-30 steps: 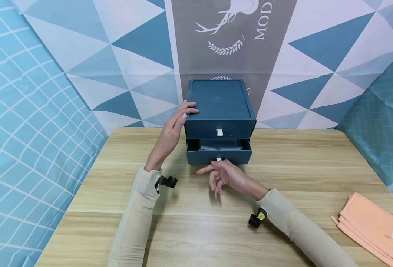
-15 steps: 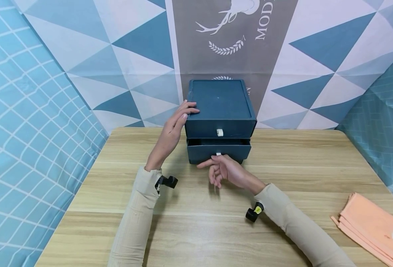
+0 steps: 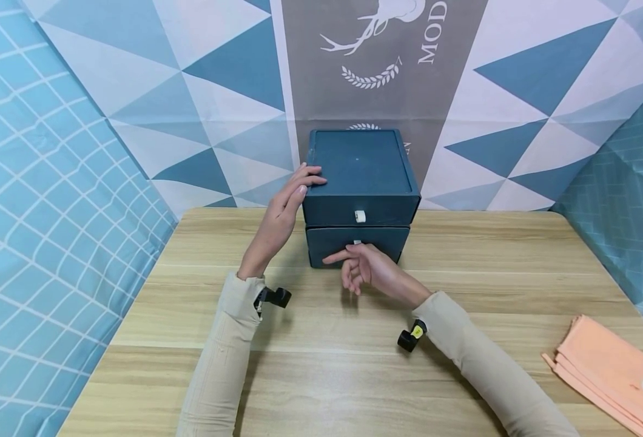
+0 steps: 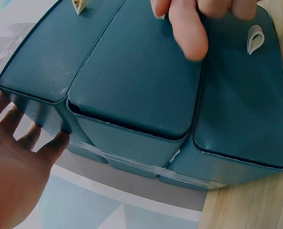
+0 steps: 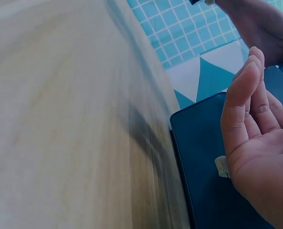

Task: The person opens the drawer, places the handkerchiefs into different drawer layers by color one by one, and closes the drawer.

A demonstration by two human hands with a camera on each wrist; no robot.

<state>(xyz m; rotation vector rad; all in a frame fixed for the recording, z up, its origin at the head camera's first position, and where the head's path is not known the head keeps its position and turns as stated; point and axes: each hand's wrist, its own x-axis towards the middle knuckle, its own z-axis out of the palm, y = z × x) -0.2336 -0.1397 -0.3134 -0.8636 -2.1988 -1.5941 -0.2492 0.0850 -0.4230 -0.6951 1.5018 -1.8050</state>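
A dark blue drawer cabinet (image 3: 356,164) stands at the table's back. In the left wrist view its front has three stacked drawers, and the middle drawer (image 4: 132,81) sticks out slightly from its slot. My left hand (image 3: 280,215) rests against the cabinet's upper left edge, its fingertips on the top and side. My right hand (image 3: 373,270) is at the middle drawer's front, by its partly covered pull tab, with loosely bent fingers that grip nothing. White loop tabs show on the top drawer (image 3: 327,211) and on the bottom drawer (image 4: 244,105).
A folded orange cloth (image 3: 608,373) with a small face motif lies at the right of the wooden table (image 3: 321,376). Patterned fabric (image 3: 234,91) hangs close behind the cabinet. A blue grid sheet (image 3: 54,200) runs along the left side.
The middle drawer has slid back into the cabinet from partly pulled out to nearly flush. My right hand moved forward with it. My left hand stayed on the cabinet.
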